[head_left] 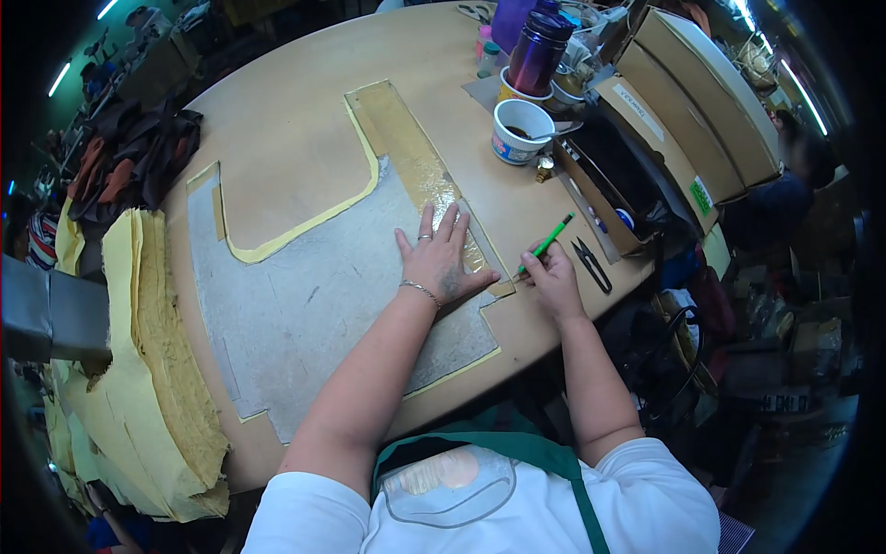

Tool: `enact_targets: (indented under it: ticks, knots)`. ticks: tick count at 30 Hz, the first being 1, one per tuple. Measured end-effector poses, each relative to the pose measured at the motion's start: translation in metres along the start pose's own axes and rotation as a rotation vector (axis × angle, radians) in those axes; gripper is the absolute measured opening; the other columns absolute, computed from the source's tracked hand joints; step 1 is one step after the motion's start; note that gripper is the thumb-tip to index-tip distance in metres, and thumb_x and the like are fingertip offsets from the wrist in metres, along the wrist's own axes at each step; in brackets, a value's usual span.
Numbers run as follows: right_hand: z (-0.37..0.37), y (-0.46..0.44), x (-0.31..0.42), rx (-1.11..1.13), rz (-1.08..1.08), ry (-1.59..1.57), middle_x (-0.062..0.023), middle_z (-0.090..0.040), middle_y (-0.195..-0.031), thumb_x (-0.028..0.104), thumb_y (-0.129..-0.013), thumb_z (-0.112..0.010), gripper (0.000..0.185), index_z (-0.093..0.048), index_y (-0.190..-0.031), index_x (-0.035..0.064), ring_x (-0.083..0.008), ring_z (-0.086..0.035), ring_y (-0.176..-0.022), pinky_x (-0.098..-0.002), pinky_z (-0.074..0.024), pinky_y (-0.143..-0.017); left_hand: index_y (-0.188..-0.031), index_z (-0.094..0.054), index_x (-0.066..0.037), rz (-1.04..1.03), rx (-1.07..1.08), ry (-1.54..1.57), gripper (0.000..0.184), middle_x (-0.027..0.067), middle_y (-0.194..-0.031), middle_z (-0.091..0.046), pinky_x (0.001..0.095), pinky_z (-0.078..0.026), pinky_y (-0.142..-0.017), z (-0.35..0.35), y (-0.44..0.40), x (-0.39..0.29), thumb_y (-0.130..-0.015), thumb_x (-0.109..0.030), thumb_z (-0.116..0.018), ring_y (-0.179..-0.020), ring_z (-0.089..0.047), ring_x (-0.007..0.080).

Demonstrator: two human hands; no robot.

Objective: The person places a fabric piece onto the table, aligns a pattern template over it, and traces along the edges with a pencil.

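Observation:
A large grey pattern piece [305,305], partly edged with tan tape, lies flat on a yellow sheet [277,247] whose rim shows around it. My left hand [441,258] is spread flat on the pattern's right side, over the shiny taped strip [406,138], with a ring and a bracelet on it. My right hand [552,280] is closed around a green pencil [556,234], its lower end at the pattern's right edge. Just right of that hand, black thread snips [592,266] lie on the table.
Stacked yellow sheets [152,369] stand at the left beside a grey metal post [51,309]. Dark and brown scraps [129,157] are heaped at the back left. A white tub [521,129], a dark bottle [540,51] and cardboard boxes [692,102] crowd the back right.

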State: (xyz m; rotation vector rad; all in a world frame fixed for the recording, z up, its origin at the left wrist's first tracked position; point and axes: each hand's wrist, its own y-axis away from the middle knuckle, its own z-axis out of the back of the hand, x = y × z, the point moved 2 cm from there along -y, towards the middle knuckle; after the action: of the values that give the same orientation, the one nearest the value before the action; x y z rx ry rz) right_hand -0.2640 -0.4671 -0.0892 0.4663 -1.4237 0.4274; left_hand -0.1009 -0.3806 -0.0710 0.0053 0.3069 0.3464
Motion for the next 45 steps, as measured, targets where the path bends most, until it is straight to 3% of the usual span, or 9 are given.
enact_targets:
  ticks: [21, 27, 33, 39, 43, 45]
  knots:
    - [0.0, -0.012, -0.005, 0.164, 0.057, 0.168, 0.0004, -0.05, -0.068, 0.014, -0.081, -0.059, 0.014, -0.051, -0.082, 0.0028, -0.0058, -0.046, -0.062, -0.0232, -0.0413, -0.057, -0.133, -0.028, -0.011, 0.001, -0.014, 0.008, 0.1, 0.0062, -0.141, -0.021, 0.0666, -0.011, -0.093, -0.003, -0.002, -0.001, -0.057, -0.069, -0.057, -0.131, -0.011, 0.0291]
    - [-0.015, -0.032, 0.002, 0.194, 0.112, 0.334, -0.0064, -0.054, -0.067, 0.014, -0.08, -0.058, 0.015, -0.05, -0.081, 0.0015, -0.0127, -0.049, -0.059, -0.0274, -0.042, -0.057, -0.133, -0.027, -0.012, 0.0, -0.013, -0.011, 0.1, 0.0051, -0.141, -0.02, 0.0671, -0.012, -0.092, -0.004, -0.003, 0.0, -0.057, -0.069, -0.057, -0.131, -0.011, 0.0288]
    - [-0.055, -0.094, -0.006, 0.055, 0.235, 0.198, -0.0124, -0.055, -0.068, 0.015, -0.079, -0.059, 0.018, -0.048, -0.082, 0.0005, -0.0188, -0.053, -0.061, -0.0312, -0.0433, -0.059, -0.134, -0.027, -0.013, -0.001, -0.013, 0.007, 0.1, 0.0045, -0.141, -0.021, 0.0675, -0.013, -0.092, -0.001, -0.001, -0.001, -0.057, -0.069, -0.057, -0.131, -0.01, 0.0284]
    - [-0.029, -0.034, 0.003, 0.079, 0.213, 0.483, -0.012, -0.056, -0.069, 0.014, -0.081, -0.057, 0.017, -0.048, -0.083, 0.0004, -0.0209, -0.056, -0.061, -0.0309, -0.0445, -0.058, -0.133, -0.028, -0.012, -0.004, -0.008, 0.02, 0.099, 0.0045, -0.141, -0.02, 0.0678, -0.013, -0.092, -0.002, -0.001, 0.001, -0.058, -0.069, -0.056, -0.131, -0.01, 0.0283]
    - [-0.018, -0.02, 0.007, 0.151, 0.166, 0.358, -0.0157, -0.055, -0.068, 0.014, -0.08, -0.057, 0.017, -0.049, -0.084, -0.0004, -0.0265, -0.056, -0.06, -0.0332, -0.0443, -0.059, -0.133, -0.028, -0.011, -0.005, -0.022, 0.022, 0.099, 0.005, -0.14, -0.021, 0.0679, -0.014, -0.092, -0.003, -0.001, 0.003, -0.058, -0.069, -0.056, -0.131, -0.01, 0.029]
    - [-0.029, -0.037, 0.007, 0.122, 0.21, 0.403, -0.0149, -0.056, -0.069, 0.014, -0.08, -0.057, 0.017, -0.049, -0.083, -0.0002, -0.0249, -0.056, -0.06, -0.0327, -0.0446, -0.058, -0.133, -0.028, -0.011, -0.012, -0.023, 0.027, 0.099, 0.0052, -0.14, -0.021, 0.0679, -0.014, -0.092, -0.002, -0.002, 0.002, -0.058, -0.069, -0.056, -0.131, -0.01, 0.0293]
